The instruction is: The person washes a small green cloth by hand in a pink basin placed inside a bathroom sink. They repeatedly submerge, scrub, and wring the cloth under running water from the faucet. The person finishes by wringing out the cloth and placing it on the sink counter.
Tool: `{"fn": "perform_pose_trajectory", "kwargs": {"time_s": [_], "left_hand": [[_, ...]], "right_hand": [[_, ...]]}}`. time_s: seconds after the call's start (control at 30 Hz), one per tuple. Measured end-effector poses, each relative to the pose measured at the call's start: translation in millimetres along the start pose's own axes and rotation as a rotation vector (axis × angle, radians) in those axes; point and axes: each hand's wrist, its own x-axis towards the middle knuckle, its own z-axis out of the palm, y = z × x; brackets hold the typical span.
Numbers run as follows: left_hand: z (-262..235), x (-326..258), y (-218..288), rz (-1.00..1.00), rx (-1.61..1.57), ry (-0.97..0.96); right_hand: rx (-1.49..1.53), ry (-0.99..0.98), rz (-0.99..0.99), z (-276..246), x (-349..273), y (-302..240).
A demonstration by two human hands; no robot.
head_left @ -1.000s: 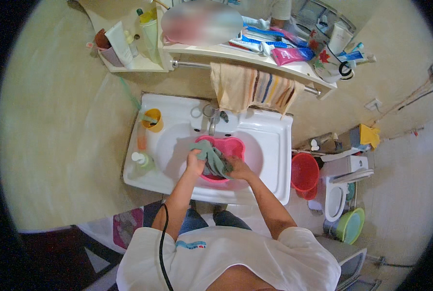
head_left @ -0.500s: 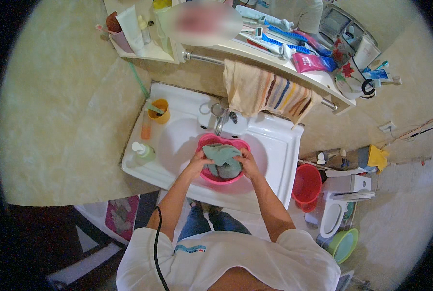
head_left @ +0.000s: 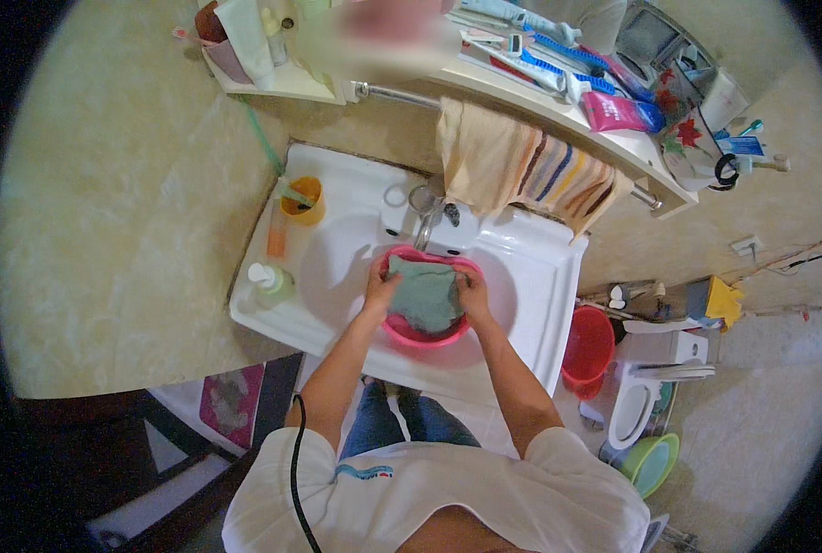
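A grey-green cloth is spread over a pink basin that sits in the bowl of the white sink. My left hand grips the cloth's left edge with closed fingers. At the opposite edge, my right hand pinches the cloth near its upper right corner. Both hands are at the basin's rim, and the cloth hides most of the basin's inside. The metal faucet stands just beyond the basin; I cannot tell whether water is running.
An orange cup and a pump bottle stand on the sink's left side. A striped towel hangs from a rail below a shelf crowded with toothpaste tubes. Right of the sink are a red bucket and a toilet.
The cloth, bunched and folded before, now lies flatter and wider between my hands. My left hand has shifted slightly up its side. The whole view has tilted a little.
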Motion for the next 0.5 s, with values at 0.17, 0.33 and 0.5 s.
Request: {"fn": "perform_pose_trajectory", "kwargs": {"time_s": [0.17,0.33,0.5], "left_hand": [[-12,-4,-50,-0.107,0.708,-0.183],[-1,-11,-47,-0.357,0.648,-0.222],[-2,2,-61,-0.531,0.384,-0.148]], "right_hand": [[-0.942,-0.062,-0.067,56,-17,-3],[-1.083,-0.294,0.141,73,-21,9],[-0.819,-0.289,0.044,63,1,32]]}}
